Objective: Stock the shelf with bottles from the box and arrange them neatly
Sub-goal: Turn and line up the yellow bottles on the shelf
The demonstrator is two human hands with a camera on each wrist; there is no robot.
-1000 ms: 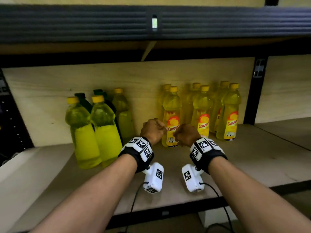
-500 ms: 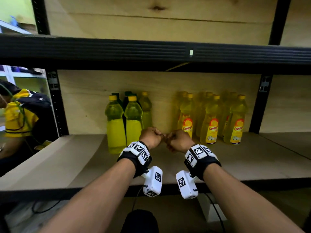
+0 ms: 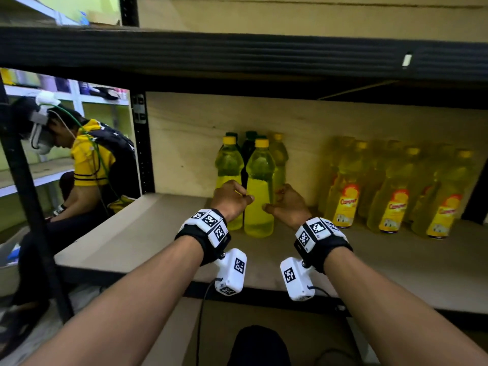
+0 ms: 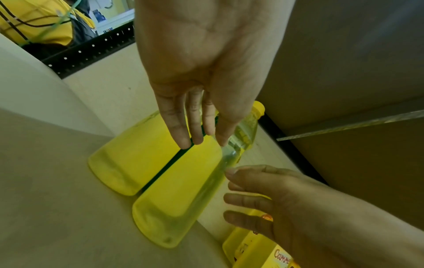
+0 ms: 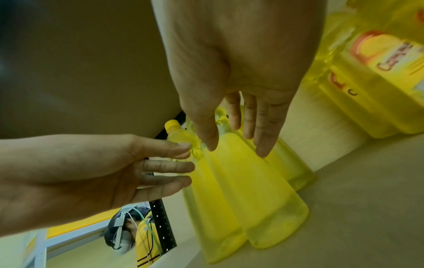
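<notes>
Two unlabelled yellow-capped bottles stand at the front of a left group on the shelf board (image 3: 132,233): one on the left (image 3: 228,167) and one nearer me (image 3: 260,191) (image 4: 179,190) (image 5: 259,190). Dark green bottles (image 3: 249,143) and another yellow one stand behind them. My left hand (image 3: 232,199) (image 4: 195,130) and right hand (image 3: 286,206) (image 5: 234,130) flank the nearer bottle at mid-height. Both hands have straight, spread fingers, and neither is curled round the bottle. Labelled yellow bottles (image 3: 390,196) stand in rows to the right. No box is in view.
The black beam of the upper shelf (image 3: 237,54) hangs low over the bottles. A perforated black upright (image 3: 142,143) bounds the bay on the left. Beyond it a person in a yellow shirt (image 3: 87,167) crouches. Bare board lies left of the bottles and along the front edge.
The view has swung left. My hands, fisted together in front of the labelled bottles before, have moved left to the unlabelled group, parted and opened.
</notes>
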